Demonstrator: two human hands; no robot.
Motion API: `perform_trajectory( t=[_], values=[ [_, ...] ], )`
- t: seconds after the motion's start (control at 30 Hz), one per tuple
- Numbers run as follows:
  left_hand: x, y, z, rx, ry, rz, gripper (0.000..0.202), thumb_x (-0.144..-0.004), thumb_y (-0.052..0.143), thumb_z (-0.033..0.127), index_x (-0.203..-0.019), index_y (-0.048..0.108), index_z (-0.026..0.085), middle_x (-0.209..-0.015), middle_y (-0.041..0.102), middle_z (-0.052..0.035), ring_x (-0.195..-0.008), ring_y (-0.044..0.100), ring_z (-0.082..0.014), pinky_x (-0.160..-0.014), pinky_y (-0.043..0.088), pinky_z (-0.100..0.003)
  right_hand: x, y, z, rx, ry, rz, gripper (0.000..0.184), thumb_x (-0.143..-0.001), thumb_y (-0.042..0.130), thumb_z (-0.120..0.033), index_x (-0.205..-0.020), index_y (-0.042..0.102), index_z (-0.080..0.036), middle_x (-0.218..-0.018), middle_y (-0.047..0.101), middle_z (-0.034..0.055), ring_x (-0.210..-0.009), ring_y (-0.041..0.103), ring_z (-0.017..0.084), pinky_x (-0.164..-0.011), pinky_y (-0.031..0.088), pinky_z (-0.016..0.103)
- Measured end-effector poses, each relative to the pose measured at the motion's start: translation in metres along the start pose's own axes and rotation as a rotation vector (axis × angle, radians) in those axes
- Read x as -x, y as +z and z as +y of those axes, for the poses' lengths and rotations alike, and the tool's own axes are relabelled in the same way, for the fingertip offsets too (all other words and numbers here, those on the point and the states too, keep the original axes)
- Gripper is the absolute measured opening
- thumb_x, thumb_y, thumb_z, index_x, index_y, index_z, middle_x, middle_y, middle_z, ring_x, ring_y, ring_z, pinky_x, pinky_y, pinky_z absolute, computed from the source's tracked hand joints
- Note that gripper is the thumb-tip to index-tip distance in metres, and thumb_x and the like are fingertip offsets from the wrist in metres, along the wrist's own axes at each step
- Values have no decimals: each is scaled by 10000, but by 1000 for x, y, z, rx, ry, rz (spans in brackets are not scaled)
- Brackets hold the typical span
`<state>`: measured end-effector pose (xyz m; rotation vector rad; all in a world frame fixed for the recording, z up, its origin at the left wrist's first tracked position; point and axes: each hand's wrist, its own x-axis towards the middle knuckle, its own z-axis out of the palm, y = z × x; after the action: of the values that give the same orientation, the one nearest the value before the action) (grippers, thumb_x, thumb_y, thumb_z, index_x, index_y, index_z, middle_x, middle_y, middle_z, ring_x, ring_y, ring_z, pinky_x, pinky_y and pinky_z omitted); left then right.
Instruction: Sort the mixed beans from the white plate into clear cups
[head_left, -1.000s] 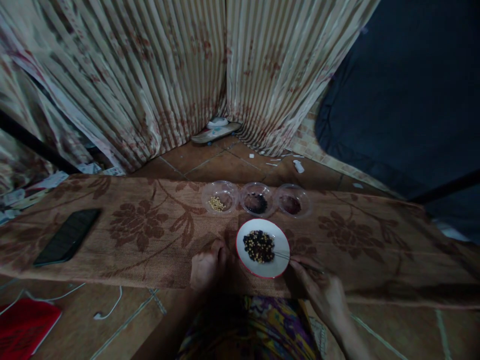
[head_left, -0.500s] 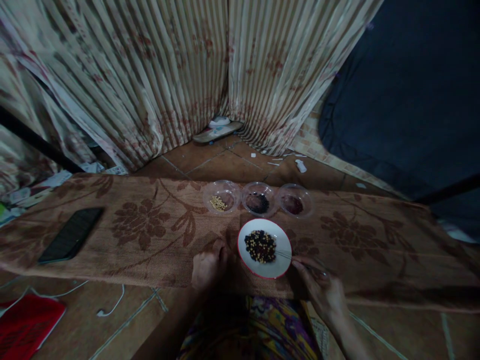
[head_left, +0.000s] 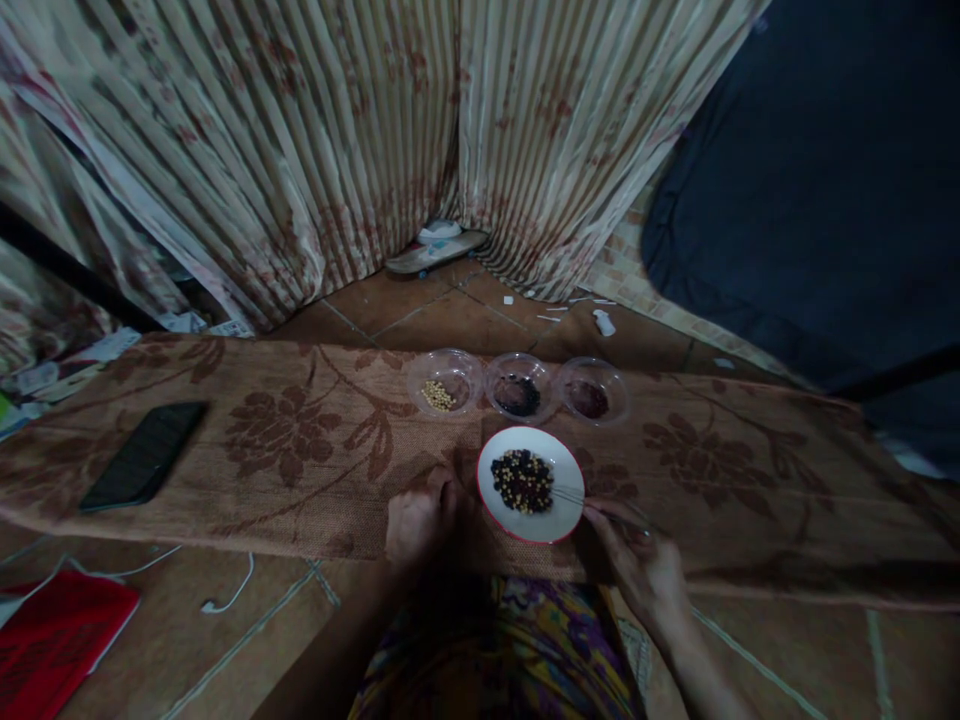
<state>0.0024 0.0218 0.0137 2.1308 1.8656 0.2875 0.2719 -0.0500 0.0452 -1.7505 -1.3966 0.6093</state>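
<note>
Holding in the narrow grip of the right hand (head_left: 646, 560) a slim silvery metal utensil with thin wire-like tines (head_left: 568, 494), slanted leftward over the rim of a round white shallow dish edged in red (head_left: 561, 460); reaching with the tines to the edge of a mixed heap of dark and pale-yellow beans (head_left: 523, 482), gathered in the left part of the dish; curling the left hand (head_left: 420, 518) into a fist just beside the dish, apart from its rim, over a desk draped in brown cloth with darker flowers (head_left: 750, 530); lined up beyond the dish, side by side, three round clear plastic bowls (head_left: 463, 380), holding pale-yellow beans at left, black ones in the middle, dark red ones at right; lying flat toward the desk's left end, a black rectangular phone (head_left: 144, 455); seen past the desk, on brown floor tiles (head_left: 420, 310), a skateboard (head_left: 436, 252) beside striped, red-flowered curtains (head_left: 360, 140)
</note>
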Motion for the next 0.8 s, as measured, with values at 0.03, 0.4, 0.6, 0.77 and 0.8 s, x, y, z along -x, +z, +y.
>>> perform_trajectory(
  t=[0.03,0.4,0.6,0.77,0.8],
  values=[
    [0,0,0,2,-8,-10,243,-934,416,315,-969,637,219,-818,710,-37,-753,649,-154,-624,365,-238,0,0,0,-5,7,6,315,-861,583,-472,-907,730,-196,-981,725,103,-939,671,248,-813,538,370],
    [-1,1,0,-18,3,11,234,-936,418,318,-957,632,227,-811,706,-29,-732,647,-152,-613,363,-236,-2,-1,-3,38,7,19,301,-862,584,-468,-880,735,-208,-963,733,94,-896,682,242,-804,529,368],
    [-1,0,0,-23,10,11,225,-934,422,308,-927,628,217,-816,706,-35,-756,648,-149,-625,368,-225,-3,-7,-3,56,-1,12,310,-859,582,-478,-864,744,-214,-937,740,94,-866,687,244,-773,545,365],
    [-1,1,-2,-22,18,23,220,-940,414,311,-928,618,230,-813,703,-26,-734,644,-144,-606,362,-216,-4,-5,2,0,26,55,328,-827,617,-498,-889,758,-209,-934,742,102,-849,691,243,-760,564,354],
    [-1,1,-2,-22,16,25,217,-939,416,312,-929,617,231,-804,702,-24,-724,644,-144,-597,358,-216,-5,-5,2,-15,31,59,326,-828,619,-493,-892,760,-205,-943,741,106,-860,692,246,-755,567,351]
  ],
)
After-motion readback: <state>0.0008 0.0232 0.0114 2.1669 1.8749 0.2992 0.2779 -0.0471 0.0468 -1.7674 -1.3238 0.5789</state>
